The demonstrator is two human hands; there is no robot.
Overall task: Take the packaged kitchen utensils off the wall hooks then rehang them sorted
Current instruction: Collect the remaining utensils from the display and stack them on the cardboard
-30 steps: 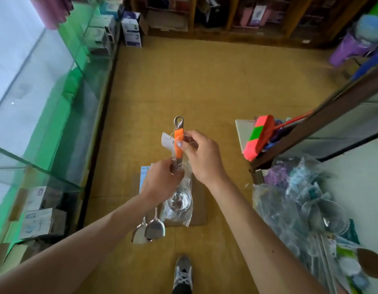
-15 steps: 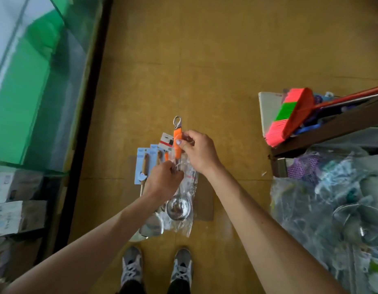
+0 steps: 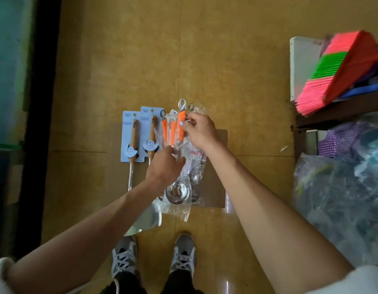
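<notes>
There was only one camera, worn on the person's head. It looked almost straight down at the yellow floor. The left hand and right hand were close below it, in the middle of the picture. The person's shoes showed at the bottom edge.

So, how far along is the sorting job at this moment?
Done: some utensils already lie grouped on the cardboard, two wooden-handled utensils on blue cards side by side, orange-handled utensils beside them. In hand: the right hand pinches the orange handle of a bagged ladle, and the left hand grips it lower down. Left: all the rehanging; no hooks are in view.
</notes>
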